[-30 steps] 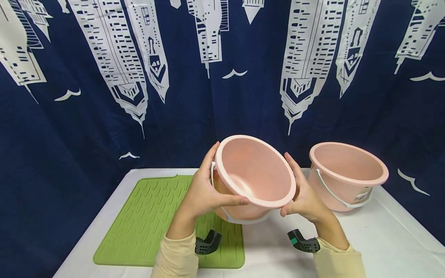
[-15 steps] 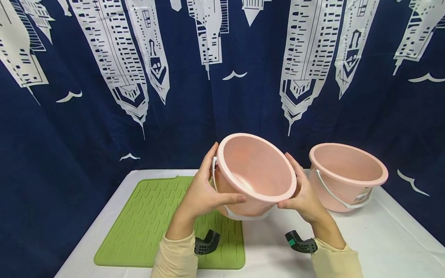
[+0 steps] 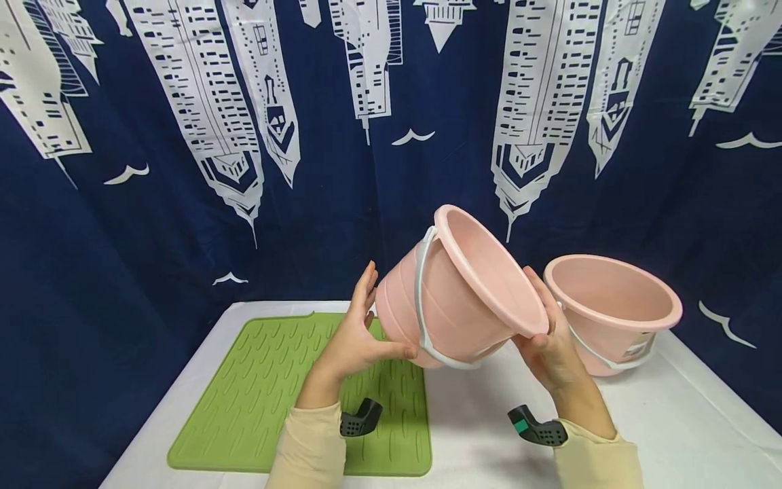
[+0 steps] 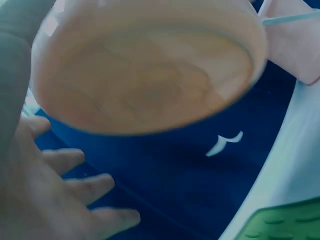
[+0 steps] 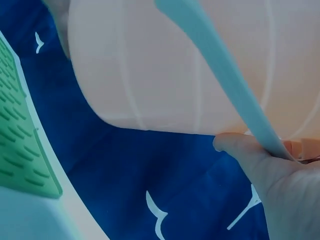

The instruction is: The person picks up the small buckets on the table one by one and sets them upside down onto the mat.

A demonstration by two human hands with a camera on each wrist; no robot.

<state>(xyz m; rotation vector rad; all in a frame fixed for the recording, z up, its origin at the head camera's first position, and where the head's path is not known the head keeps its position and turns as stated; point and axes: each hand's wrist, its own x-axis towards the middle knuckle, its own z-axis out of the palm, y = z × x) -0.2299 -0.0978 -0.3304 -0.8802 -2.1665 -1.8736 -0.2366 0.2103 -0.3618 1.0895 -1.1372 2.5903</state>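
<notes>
Tipped further over since the earlier frame, the bucket [image 3: 458, 299] had been turned so that its mouth faced right and its base left; it was held up above the desk [image 3: 473, 435]. At left, the mat [image 3: 244, 401] was partly hidden by the left hand [image 3: 353, 346], whose fingers were spread beside the base rather than curled round it; whether it was touched by the thumb could not be told. Light, stiff plastic was suggested, smooth enough to slip but hardly fragile. The handle [image 3: 419, 292], likely to swing, was best avoided and the firm rim preferred. That rim was grasped by the right hand [image 3: 552, 350], near a second bucket [image 3: 611, 337].
</notes>
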